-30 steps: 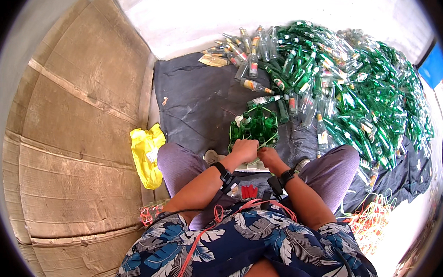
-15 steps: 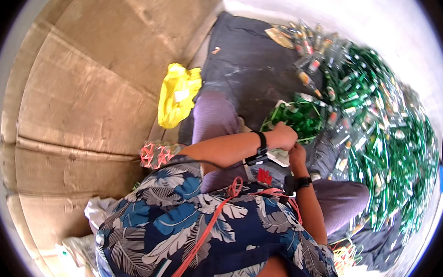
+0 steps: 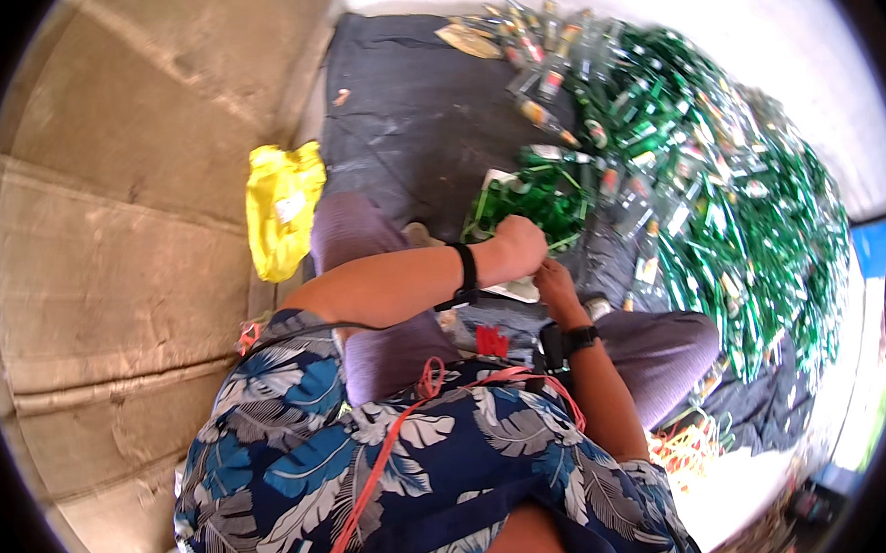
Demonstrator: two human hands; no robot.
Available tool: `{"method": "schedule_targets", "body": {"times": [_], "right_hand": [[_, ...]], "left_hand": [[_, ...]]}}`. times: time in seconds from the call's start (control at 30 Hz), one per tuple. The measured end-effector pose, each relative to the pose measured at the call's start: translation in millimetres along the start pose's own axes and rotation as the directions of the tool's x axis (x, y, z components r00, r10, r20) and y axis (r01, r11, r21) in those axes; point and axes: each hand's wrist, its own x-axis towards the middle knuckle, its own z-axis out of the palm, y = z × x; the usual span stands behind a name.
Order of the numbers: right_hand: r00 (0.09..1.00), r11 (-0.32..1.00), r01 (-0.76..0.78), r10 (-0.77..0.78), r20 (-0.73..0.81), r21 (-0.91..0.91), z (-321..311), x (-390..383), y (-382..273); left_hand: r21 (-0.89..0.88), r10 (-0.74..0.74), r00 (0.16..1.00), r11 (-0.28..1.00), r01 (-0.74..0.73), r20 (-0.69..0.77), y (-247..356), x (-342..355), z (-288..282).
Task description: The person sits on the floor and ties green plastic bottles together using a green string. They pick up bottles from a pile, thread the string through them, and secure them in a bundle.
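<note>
While the big heap (image 3: 728,191) is lying unsorted on the tarp (image 3: 411,125), both hands, left hand (image 3: 520,248) and right hand (image 3: 555,282), are closing over the bundled green bottles (image 3: 532,201) ahead; their exact grip I cannot tell.

Bright daylight, glare along the top (washed white), fisheye-bent edges, slight blur
</note>
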Motion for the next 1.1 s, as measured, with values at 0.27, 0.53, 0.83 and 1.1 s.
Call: {"method": "schedule_targets", "body": {"times": [0.27,0.53,0.83,1.1], "right_hand": [[0.973,0.922,0.228,-0.225,0.045,-0.313,-10.6,26.4,38.6],[0.979,0.933,0.204,-0.188,0.081,-0.297,-15.6,-4.8,-5.7],[0.982,0.949,0.166,-0.135,0.131,-0.267,-18.7,-2.5,-4.9],[0.980,0.953,0.168,-0.135,0.144,-0.252,-12.7,2.7,-3.9]], "left_hand": [[-0.001,-0.029,0.999,1.000,0.029,0.032,2.6,-6.6,-25.8],[0.001,-0.049,0.996,0.999,0.049,0.080,-16.0,0.5,-28.4],[-0.007,-0.027,0.988,1.000,0.029,0.151,-29.6,-5.9,-51.4],[-0.017,-0.044,0.990,0.999,0.046,0.131,-57.6,-4.6,-59.1]]}}
